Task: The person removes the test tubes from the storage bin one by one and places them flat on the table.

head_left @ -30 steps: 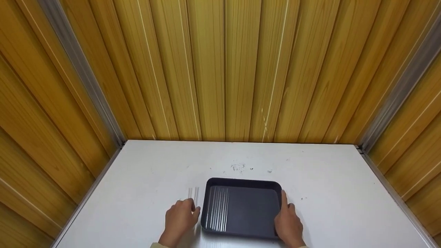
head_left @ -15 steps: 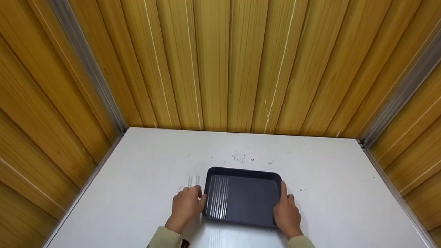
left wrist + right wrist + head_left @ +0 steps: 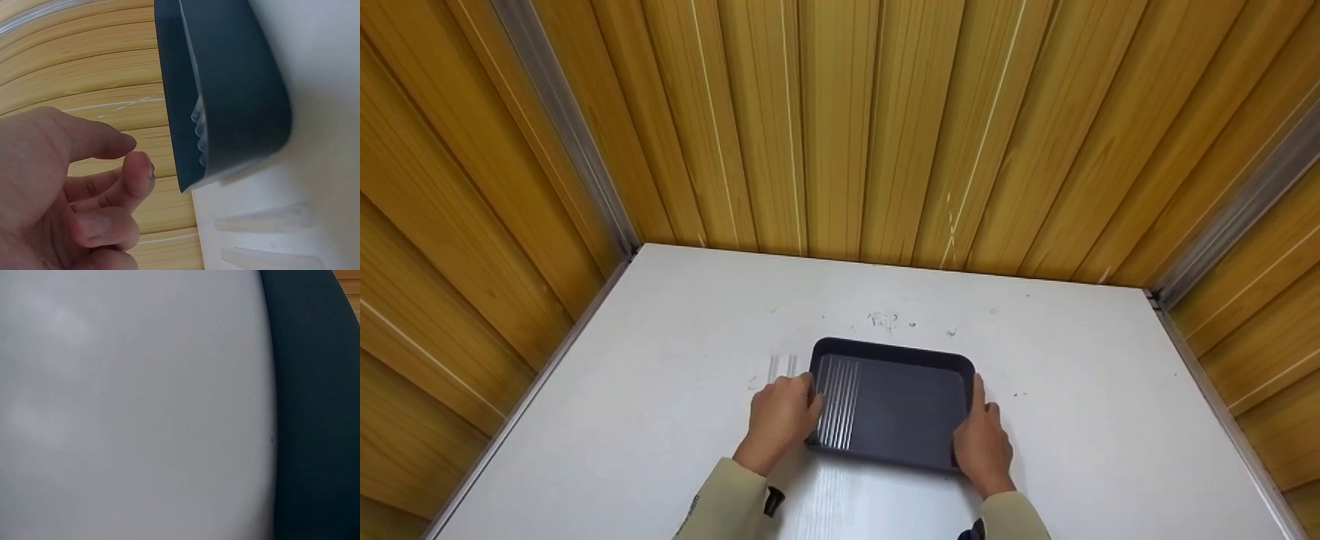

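Observation:
A dark, rectangular, shallow tray lies on the white table. Several thin clear tubes fill its left part side by side, their rounded ends showing over the wall in the left wrist view. Two more clear tubes lie on the table left of the tray. My left hand overlaps the tray's left rim in the head view; its fingers are loosely bent, with nothing seen between thumb and index fingertip. My right hand holds the tray's right side, index finger along the outer wall.
Yellow wood-patterned panels wall in the table at the back and both sides, with grey metal posts at the corners. Small dark marks dot the white tabletop behind and beside the tray.
My left hand has moved right and away from me, from beside the tray to its left rim. The right hand keeps its hold. The head view has tilted downward.

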The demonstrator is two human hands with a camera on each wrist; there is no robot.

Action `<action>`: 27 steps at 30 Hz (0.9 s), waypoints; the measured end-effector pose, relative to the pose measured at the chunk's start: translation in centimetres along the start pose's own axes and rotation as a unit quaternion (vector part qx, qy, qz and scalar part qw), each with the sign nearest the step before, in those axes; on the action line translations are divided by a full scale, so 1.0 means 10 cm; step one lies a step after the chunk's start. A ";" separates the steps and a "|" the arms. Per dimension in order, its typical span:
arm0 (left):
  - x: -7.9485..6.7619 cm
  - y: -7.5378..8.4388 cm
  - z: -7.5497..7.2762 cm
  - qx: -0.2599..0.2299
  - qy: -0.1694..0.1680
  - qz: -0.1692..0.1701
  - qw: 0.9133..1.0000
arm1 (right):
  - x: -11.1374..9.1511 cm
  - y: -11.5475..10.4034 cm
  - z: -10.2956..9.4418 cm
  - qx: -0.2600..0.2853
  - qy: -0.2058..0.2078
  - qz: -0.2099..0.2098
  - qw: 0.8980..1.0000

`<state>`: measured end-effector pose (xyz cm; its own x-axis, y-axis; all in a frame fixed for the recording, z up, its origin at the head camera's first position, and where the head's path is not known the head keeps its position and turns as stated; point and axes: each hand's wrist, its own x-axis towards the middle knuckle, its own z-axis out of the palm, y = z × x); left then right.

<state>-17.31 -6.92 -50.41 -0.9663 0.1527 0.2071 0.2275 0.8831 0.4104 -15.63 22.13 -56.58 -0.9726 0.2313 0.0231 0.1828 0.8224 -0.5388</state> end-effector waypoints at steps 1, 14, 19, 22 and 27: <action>0.01 0.01 0.00 0.001 0.000 0.004 1.000 | 0.00 -0.01 0.00 0.000 0.000 -0.002 1.000; 0.02 0.15 0.11 0.005 -0.023 0.019 1.000 | 0.01 -0.01 -0.03 -0.002 -0.003 -0.001 1.000; 0.01 0.21 0.17 0.006 -0.032 0.028 0.999 | 0.01 0.00 -0.01 0.000 -0.008 0.001 1.000; 0.01 0.24 0.19 0.007 -0.040 0.034 0.999 | 0.01 0.00 -0.01 0.000 -0.009 0.003 1.000; -0.01 0.27 0.23 0.017 -0.047 0.043 0.998 | 0.01 -0.01 0.01 0.001 -0.013 0.006 1.000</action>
<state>-16.91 -3.58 -51.33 -0.9508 0.2677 0.1559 0.3073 0.8789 0.3649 -15.72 22.04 -56.59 -0.9737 0.2279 -0.0048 0.1943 0.8186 -0.5404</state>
